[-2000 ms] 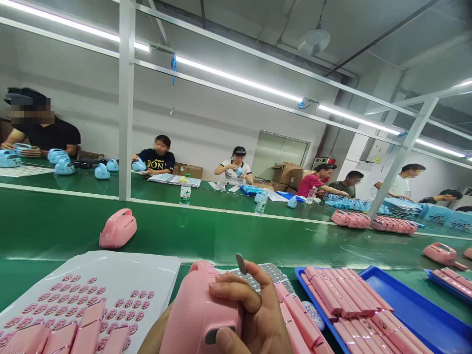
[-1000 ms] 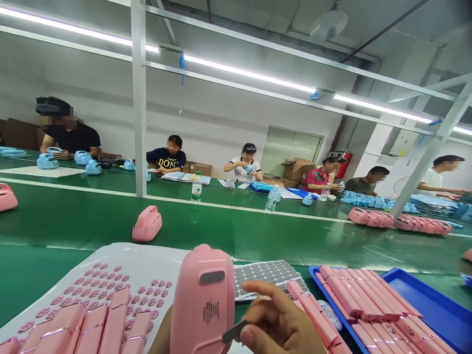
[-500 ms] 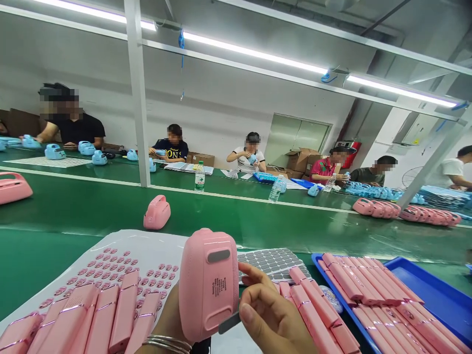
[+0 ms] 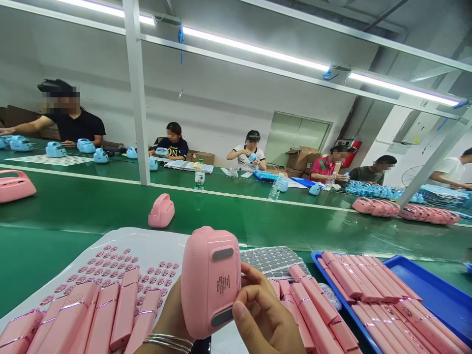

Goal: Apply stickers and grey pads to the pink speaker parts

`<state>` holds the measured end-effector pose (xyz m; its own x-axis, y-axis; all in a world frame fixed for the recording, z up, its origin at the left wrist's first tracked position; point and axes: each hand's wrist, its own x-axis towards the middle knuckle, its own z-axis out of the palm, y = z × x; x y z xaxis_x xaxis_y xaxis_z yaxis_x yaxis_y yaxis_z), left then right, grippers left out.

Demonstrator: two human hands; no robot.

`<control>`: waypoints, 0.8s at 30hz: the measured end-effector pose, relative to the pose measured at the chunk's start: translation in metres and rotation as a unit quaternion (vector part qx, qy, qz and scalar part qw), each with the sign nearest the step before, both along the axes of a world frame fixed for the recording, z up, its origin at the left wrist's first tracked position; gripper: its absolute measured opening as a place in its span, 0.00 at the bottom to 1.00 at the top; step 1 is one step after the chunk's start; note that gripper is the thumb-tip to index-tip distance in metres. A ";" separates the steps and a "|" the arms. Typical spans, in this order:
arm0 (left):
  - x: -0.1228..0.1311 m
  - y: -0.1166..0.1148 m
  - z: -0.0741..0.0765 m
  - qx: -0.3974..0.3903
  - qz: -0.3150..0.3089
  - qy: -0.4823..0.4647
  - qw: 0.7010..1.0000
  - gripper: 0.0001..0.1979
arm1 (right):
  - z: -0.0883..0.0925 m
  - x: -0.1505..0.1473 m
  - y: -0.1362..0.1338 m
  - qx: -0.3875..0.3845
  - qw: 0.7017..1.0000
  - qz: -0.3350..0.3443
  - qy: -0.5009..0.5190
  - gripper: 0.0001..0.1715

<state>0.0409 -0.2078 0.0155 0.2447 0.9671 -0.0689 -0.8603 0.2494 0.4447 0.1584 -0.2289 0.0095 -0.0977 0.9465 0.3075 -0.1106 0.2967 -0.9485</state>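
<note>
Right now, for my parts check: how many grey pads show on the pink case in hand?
2: on the pink case, one grey pad near its upper end, another grey pad near its lower end. Its other faces are hidden, so more may exist.

sticker sheet [image 4: 121, 260] left, tray [image 4: 435, 290] right, conveyor belt [image 4: 236, 216] behind
</note>
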 end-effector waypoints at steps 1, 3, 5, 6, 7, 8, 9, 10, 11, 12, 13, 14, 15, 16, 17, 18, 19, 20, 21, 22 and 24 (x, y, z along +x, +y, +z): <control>0.000 0.000 -0.002 -0.004 0.004 0.000 1.000 0.14 | -0.001 -0.001 -0.001 0.005 1.000 -0.012 -0.001 0.22; -0.001 0.002 -0.007 -0.013 0.010 0.001 1.000 0.15 | -0.003 -0.004 -0.002 0.014 0.999 -0.034 -0.002 0.22; -0.002 0.003 -0.013 -0.020 0.011 0.004 1.000 0.14 | -0.005 -0.006 -0.002 0.022 0.998 -0.051 0.002 0.21; -0.003 0.003 -0.015 -0.024 0.011 0.006 1.000 0.14 | -0.007 -0.008 -0.003 0.025 0.998 -0.058 0.005 0.21; -0.003 0.004 -0.017 -0.027 0.012 0.007 1.000 0.14 | -0.008 -0.009 -0.003 0.029 0.997 -0.064 0.008 0.21; -0.003 0.004 -0.019 -0.030 0.014 0.008 0.999 0.14 | -0.010 -0.011 -0.003 0.033 0.997 -0.070 0.012 0.20; -0.003 0.005 -0.021 -0.032 0.017 0.009 0.999 0.14 | -0.012 -0.012 -0.004 0.038 0.996 -0.078 0.017 0.20; -0.003 0.005 -0.022 -0.034 0.018 0.009 0.999 0.15 | -0.013 -0.014 -0.004 0.041 0.995 -0.086 0.022 0.20; -0.003 0.005 -0.022 -0.034 0.017 0.009 0.999 0.15 | -0.015 -0.016 -0.005 0.042 0.994 -0.094 0.028 0.19; -0.003 0.004 -0.021 -0.032 0.015 0.009 0.999 0.15 | -0.017 -0.018 -0.005 0.043 0.993 -0.102 0.034 0.19; -0.003 0.004 -0.020 -0.029 0.011 0.008 0.999 0.15 | -0.019 -0.020 -0.006 0.043 0.992 -0.109 0.040 0.18; -0.003 0.003 -0.019 -0.025 0.007 0.007 1.000 0.15 | -0.021 -0.021 -0.006 0.042 0.992 -0.114 0.045 0.18; -0.003 0.003 -0.017 -0.020 0.005 0.007 1.000 0.15 | -0.022 -0.022 -0.006 0.041 0.991 -0.117 0.049 0.17; -0.003 0.002 -0.016 -0.017 0.004 0.008 1.000 0.14 | -0.023 -0.023 -0.007 0.040 0.991 -0.120 0.053 0.17; -0.004 0.002 -0.016 -0.015 0.003 0.010 1.000 0.14 | -0.024 -0.024 -0.007 0.041 0.990 -0.123 0.055 0.16; -0.004 0.001 -0.016 -0.014 0.004 0.013 1.000 0.14 | -0.025 -0.024 -0.007 0.044 0.989 -0.127 0.056 0.16; -0.004 0.001 -0.016 -0.013 0.003 0.017 1.000 0.13 | -0.025 -0.024 -0.007 0.048 0.989 -0.131 0.055 0.15; -0.004 0.000 -0.016 -0.012 0.003 0.020 1.000 0.12 | -0.025 -0.024 -0.007 0.052 0.988 -0.136 0.054 0.15; -0.004 0.000 -0.017 -0.010 0.003 0.022 1.000 0.11 | -0.026 -0.024 -0.007 0.058 0.987 -0.141 0.052 0.14; -0.005 0.000 -0.018 -0.008 0.003 0.025 1.000 0.11 | -0.026 -0.025 -0.007 0.063 0.986 -0.146 0.051 0.13; -0.005 -0.001 -0.020 -0.005 0.008 0.035 0.999 0.12 | -0.025 -0.025 -0.008 0.074 0.984 -0.156 0.048 0.12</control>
<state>0.0358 -0.2089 -0.0041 0.2238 0.9700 -0.0951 -0.8313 0.2409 0.5009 0.1334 -0.2368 -0.0155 0.2270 0.8702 0.4373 -0.0783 0.4638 -0.8825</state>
